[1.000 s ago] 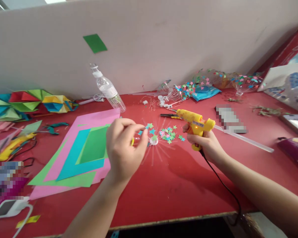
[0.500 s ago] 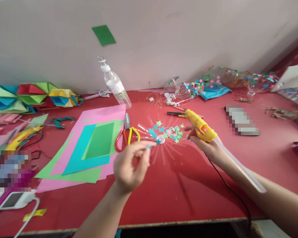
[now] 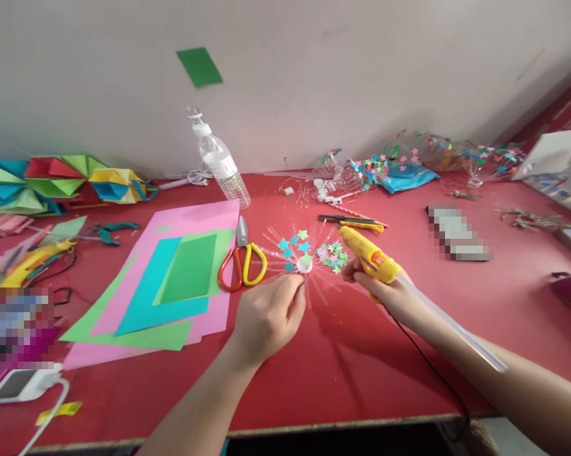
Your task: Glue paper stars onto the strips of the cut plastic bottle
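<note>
yellow glue gun (image 3: 368, 256) with an orange trigger, gripped tight in right hand (image 3: 389, 292), nozzle aiming up-left away from the wrist, clear stick trailing back; left hand (image 3: 266, 316) pinched shut at the starry plastic burst (image 3: 301, 256)

Scissors (image 3: 241, 248) beside stacked coloured sheets (image 3: 185, 272), plastic bottle (image 3: 221, 166) by the wall (image 3: 314, 82)
</note>
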Motion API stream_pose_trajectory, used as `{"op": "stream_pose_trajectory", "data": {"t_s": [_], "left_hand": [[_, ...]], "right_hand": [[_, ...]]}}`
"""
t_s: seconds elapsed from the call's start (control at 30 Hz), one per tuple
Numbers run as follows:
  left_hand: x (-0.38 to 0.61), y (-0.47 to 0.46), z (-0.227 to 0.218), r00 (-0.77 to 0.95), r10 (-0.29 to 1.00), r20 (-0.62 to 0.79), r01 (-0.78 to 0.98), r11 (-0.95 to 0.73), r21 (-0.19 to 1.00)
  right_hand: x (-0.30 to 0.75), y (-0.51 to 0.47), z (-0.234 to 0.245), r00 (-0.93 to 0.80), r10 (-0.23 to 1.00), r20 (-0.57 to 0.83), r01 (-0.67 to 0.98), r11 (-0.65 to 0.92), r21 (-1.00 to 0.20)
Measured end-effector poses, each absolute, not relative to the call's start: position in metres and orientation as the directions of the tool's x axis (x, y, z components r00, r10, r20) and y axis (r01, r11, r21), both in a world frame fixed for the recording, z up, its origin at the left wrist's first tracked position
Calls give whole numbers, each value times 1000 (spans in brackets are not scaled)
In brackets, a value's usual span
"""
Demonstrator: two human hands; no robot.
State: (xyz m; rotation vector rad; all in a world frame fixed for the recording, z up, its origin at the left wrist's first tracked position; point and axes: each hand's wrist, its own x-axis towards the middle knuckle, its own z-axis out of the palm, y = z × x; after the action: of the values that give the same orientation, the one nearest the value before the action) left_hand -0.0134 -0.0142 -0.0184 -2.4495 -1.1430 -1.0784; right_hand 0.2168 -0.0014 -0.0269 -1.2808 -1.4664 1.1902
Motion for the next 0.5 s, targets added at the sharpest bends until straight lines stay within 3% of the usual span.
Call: {"op": "stream_pose_trajectory", "data": {"t_s": [0.23, 0.5], "left_hand": [[-13, -14, -20, 468, 559, 685, 705, -703, 93], [-15, -13, -24, 487, 624, 611, 645, -729, 230]], "right_hand": [[206, -13, -32, -182, 983, 34, 107, 54, -993], [205, -22, -38, -250, 968, 35, 50, 50, -997]]}}
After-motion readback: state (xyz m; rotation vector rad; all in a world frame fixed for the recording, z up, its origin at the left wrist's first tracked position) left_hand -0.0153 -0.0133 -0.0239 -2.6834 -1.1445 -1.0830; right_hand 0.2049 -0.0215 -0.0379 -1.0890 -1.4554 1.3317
